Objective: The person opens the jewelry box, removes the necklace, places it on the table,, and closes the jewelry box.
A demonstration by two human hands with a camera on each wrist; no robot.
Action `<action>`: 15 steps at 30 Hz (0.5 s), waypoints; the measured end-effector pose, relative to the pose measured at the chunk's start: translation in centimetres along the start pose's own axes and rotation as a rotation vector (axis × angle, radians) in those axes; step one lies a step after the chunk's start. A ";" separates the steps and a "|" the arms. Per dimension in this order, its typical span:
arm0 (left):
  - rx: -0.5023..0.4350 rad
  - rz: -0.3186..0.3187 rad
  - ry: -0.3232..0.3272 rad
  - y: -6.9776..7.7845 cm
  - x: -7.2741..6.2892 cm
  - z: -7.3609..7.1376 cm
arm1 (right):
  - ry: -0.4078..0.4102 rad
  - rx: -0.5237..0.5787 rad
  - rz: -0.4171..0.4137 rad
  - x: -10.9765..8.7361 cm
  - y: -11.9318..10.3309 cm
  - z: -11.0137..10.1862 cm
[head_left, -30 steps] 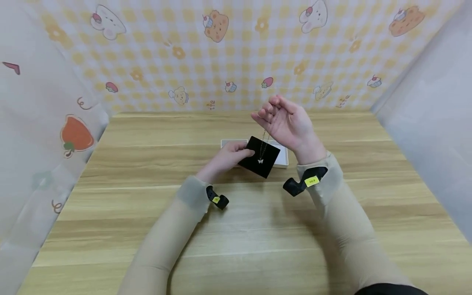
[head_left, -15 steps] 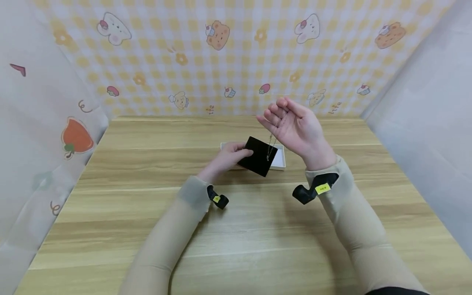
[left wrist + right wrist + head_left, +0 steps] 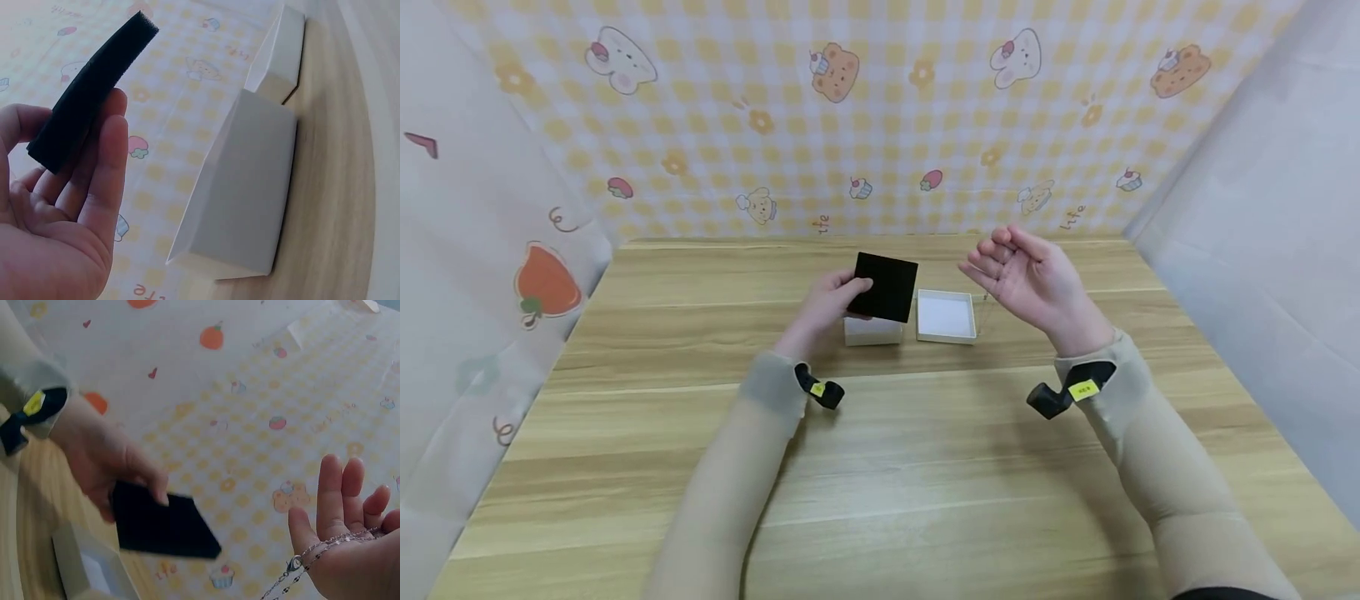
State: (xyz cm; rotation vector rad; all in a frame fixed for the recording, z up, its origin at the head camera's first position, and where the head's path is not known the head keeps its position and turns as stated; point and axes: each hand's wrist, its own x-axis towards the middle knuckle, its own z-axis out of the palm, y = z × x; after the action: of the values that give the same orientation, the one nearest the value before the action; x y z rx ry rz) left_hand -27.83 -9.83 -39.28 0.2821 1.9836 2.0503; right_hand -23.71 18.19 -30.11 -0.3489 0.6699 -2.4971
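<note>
My left hand (image 3: pixel 823 307) pinches a square black foam pad (image 3: pixel 889 287), thumb on top and fingers beneath. The left wrist view shows the pad (image 3: pixel 87 87) edge-on, slightly bent. At the right, my right hand (image 3: pixel 1036 283) is raised palm up with curled fingers. A thin silvery chain necklace (image 3: pixel 337 539) runs across that hand's fingers, its clasp (image 3: pixel 294 565) dangling beside the little finger. The necklace hangs below the hand in the head view; its pendant cannot be made out. Below the pad stands one white box part (image 3: pixel 872 333), partly covered by it.
A shallow white open box part (image 3: pixel 946 317) sits on the wooden table (image 3: pixel 880 467), right of the other one, with a small gap between them. A yellow checked cloth (image 3: pixel 880 125) with cartoon prints rises behind the table. Pale sheets (image 3: pixel 1247 183) stand at both sides.
The right hand has carried the necklace off the pad, to the right. My left hand has moved the pad left and slightly up, and turned it, uncovering the right box part.
</note>
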 end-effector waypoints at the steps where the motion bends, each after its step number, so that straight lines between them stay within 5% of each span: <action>1: -0.005 -0.001 0.004 0.0 0.0 -0.1 | -0.001 -0.008 0.004 -0.2 -0.2 -0.5; 15: 0.016 0.003 0.010 -0.2 0.2 0.1 | -0.056 0.068 0.119 -0.9 -2.4 -8.5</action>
State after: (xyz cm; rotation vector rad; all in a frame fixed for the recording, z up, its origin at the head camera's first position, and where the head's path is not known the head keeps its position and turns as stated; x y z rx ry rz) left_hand -28.01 -9.67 -39.47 0.2784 2.0077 2.0420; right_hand -27.11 23.80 -36.15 -0.3427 0.5651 -2.3816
